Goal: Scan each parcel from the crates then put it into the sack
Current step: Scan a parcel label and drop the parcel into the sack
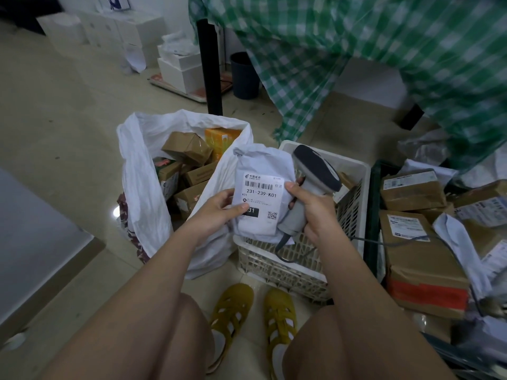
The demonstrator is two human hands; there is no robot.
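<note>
Both hands hold white parcel [260,193] (crumpled, barcode label).

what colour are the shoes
Mustard yellow shoes, seen in the head view.

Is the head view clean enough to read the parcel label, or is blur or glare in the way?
Head view: the white parcel in the left hand is sharp, its barcode and 231-239-K01 legible with no glare; light is dim and flat; the green checked cloth is motion-smeared and wide-angle-bent at the frame edge; the scanner in the right hand is clear.
</note>
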